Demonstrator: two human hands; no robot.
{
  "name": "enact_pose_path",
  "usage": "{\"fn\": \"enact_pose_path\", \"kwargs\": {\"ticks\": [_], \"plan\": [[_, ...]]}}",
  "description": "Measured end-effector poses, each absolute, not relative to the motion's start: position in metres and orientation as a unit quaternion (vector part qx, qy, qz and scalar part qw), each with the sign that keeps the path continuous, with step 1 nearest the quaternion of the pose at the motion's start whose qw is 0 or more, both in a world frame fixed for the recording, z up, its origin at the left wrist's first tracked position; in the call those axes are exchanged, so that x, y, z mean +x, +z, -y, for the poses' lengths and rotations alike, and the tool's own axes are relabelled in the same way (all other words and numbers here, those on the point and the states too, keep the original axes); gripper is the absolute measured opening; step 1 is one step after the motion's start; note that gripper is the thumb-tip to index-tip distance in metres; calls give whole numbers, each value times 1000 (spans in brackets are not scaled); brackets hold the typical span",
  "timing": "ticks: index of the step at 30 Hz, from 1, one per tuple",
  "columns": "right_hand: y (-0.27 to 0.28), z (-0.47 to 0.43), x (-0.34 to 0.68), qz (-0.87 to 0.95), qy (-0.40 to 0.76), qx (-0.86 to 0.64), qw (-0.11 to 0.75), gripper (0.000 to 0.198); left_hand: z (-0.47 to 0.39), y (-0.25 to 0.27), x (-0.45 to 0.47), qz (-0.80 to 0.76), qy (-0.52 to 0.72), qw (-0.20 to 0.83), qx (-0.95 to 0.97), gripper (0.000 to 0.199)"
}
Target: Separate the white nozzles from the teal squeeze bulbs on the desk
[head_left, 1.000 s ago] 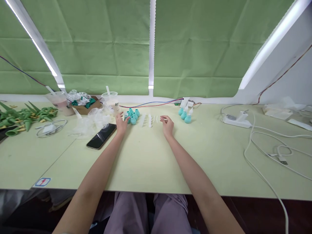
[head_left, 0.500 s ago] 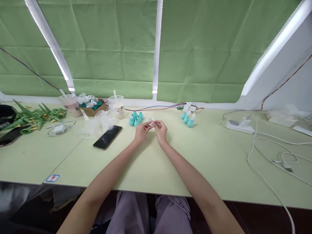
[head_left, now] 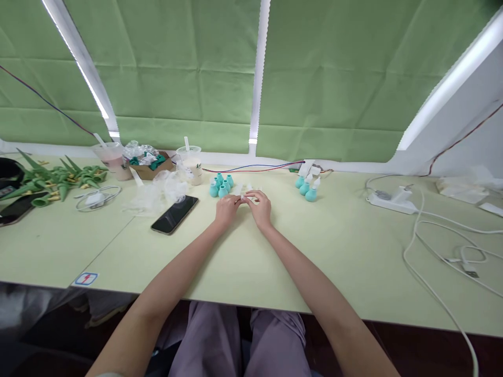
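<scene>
Head view: two bare hands meet at the centre of the frame; both forearms are cut off by the bottom edge.
Left hand (head_left: 226, 210): fingers drawn narrow, tips together at a small white piece (head_left: 242, 199).
Right hand (head_left: 261, 209): thumb and fingers pinched on the same piece, touching or nearly touching the left fingertips.
White piece: at frame centre, between the fingertips; mostly covered, its shape not readable.
White strips (head_left: 249, 186): on the table (head_left: 251, 262) just beyond the hands; partly hidden by the fingers, pale and blurred, count uncertain.
Turquoise bulbs, left cluster (head_left: 222, 187): just left of centre, near the left hand, crowded so that some overlap.
Turquoise bulbs, right group (head_left: 310, 195): three, right of centre; white tips show on the front two, while the rear one's top is hard to make out against the white adapter (head_left: 306, 167).
Phone (head_left: 175, 215): left of centre, screen dark, upper end beside a crumpled clear bag (head_left: 157, 195).
Power strip (head_left: 393, 203): right side; its cables run off the right edge.
</scene>
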State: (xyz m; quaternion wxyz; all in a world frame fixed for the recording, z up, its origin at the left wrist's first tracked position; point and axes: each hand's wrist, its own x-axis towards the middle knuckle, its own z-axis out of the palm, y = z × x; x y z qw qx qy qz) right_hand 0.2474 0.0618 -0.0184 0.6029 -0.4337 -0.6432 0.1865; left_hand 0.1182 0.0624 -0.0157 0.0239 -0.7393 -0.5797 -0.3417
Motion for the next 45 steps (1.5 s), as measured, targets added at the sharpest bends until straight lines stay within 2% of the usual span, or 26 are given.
{"fn": "enact_pose_path", "kwargs": {"ticks": [7,19,28,37,45], "plan": [[-20,-72,253,599,282,-431,614,16,-64,-18,120,585,-329,51,-739,30],[-22,-66,250,588,220,-436,645,16,-62,-15,122,602,-292,53,-741,33],[-20,-62,249,621,172,-444,622,14,-60,-12,122,602,-292,59,-740,33],[-22,-70,250,531,342,-450,631,17,-62,-14,122,591,-284,63,-752,29],[-22,-70,251,512,375,-434,639,20,-63,-14,121,599,-276,66,-749,26]]}}
